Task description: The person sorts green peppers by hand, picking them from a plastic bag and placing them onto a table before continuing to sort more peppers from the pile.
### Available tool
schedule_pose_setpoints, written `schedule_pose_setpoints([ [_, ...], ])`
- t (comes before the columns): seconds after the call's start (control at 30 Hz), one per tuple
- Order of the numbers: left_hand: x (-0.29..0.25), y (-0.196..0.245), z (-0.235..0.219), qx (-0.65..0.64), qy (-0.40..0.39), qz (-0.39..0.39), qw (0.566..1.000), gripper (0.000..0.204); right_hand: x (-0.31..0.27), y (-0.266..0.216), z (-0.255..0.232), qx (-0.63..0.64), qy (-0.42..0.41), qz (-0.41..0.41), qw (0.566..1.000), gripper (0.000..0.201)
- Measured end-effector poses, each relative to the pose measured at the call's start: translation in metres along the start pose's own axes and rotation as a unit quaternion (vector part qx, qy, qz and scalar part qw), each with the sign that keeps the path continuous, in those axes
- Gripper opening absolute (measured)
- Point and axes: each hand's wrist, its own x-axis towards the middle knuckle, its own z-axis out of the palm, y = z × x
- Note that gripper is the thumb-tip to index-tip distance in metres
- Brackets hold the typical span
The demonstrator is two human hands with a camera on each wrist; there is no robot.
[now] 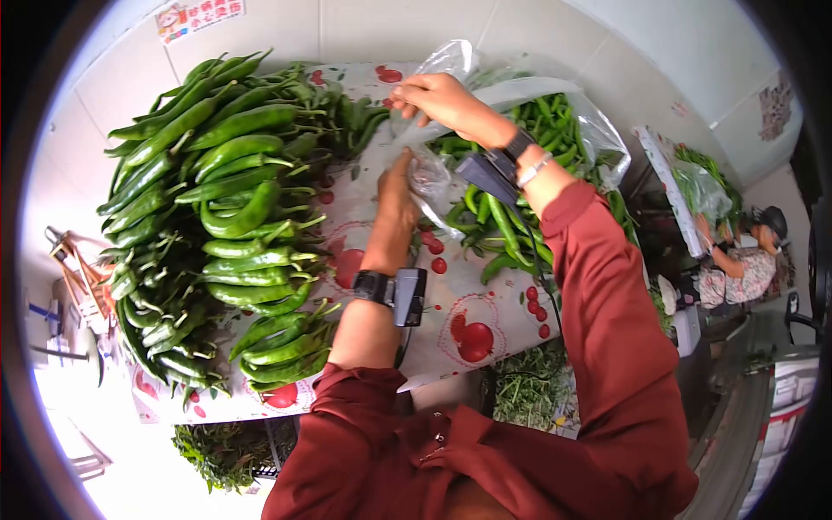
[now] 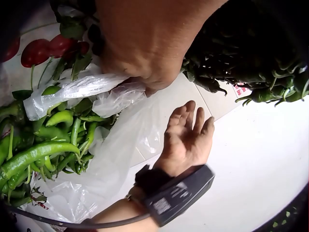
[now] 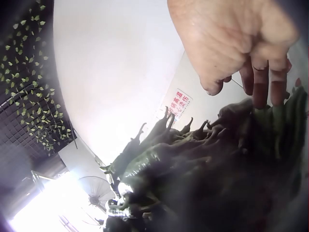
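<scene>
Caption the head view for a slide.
Left hand holding a bag of peppers, right hand farther forward, a pepper pile at left.

Probably the food-preparation area of an eatery: peppers (image 1: 230,228) are heaped on a tabletop (image 1: 442,303) by a tiled wall (image 1: 416,24) bearing a burn-warning sticker (image 1: 201,17). A second person (image 1: 732,276) is beside more greens (image 1: 706,186).

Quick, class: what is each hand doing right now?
Left hand: closed, gripping the edge of the plastic bag.
Right hand: open, holding nothing.
</scene>
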Motion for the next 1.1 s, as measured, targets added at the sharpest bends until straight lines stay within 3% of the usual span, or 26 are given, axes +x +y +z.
schedule_pose_setpoints([
  [0.1,-0.003,0.003,0.001,0.006,-0.01,0.001,1.0,0.017,-0.039,0.008,-0.037,-0.027,0.004,0.092,0.995,0.025],
  [0.3,-0.006,0.007,0.005,0.005,-0.005,0.028,1.0,0.017,-0.088,0.036,-0.105,-0.081,0.102,0.212,0.969,0.02],
  [0.4,-0.005,0.007,0.004,-0.001,-0.026,0.042,0.999,0.018,-0.09,0.052,-0.116,-0.057,0.126,0.21,0.968,0.02],
  [0.5,-0.007,0.009,0.004,0.002,-0.037,0.055,0.998,0.018,-0.079,0.059,-0.121,-0.116,0.117,0.207,0.964,0.035],
  [0.6,-0.013,0.012,0.009,0.013,-0.039,0.06,0.997,0.018,-0.061,0.057,-0.125,-0.11,0.151,0.142,0.972,0.048],
  [0.7,-0.012,0.012,0.012,0.006,-0.034,0.068,0.997,0.019,-0.054,0.057,-0.125,-0.092,0.167,0.084,0.978,0.05],
  [0.77,-0.011,0.01,0.01,-0.008,-0.03,0.075,0.997,0.019,-0.058,0.054,-0.118,-0.095,0.177,0.092,0.975,0.039],
  [0.83,-0.013,0.011,0.012,-0.016,-0.032,0.083,0.996,0.022,-0.059,0.063,-0.117,-0.146,0.128,0.168,0.966,0.021],
  [0.87,-0.013,0.011,0.013,-0.018,-0.031,0.082,0.996,0.022,-0.062,0.069,-0.114,-0.148,0.158,0.184,0.959,0.014],
  [0.97,-0.013,0.011,0.011,0.0,-0.035,0.077,0.996,0.021,-0.07,0.068,-0.111,-0.239,0.105,0.211,0.942,0.017],
  [1.03,-0.01,0.011,0.006,0.015,-0.031,0.057,0.998,0.022,-0.077,0.071,-0.106,-0.302,0.101,0.175,0.931,0.026],
  [1.1,-0.006,0.011,0.004,0.019,-0.038,0.055,0.998,0.022,-0.083,0.072,-0.099,-0.375,0.038,0.155,0.913,0.034],
])
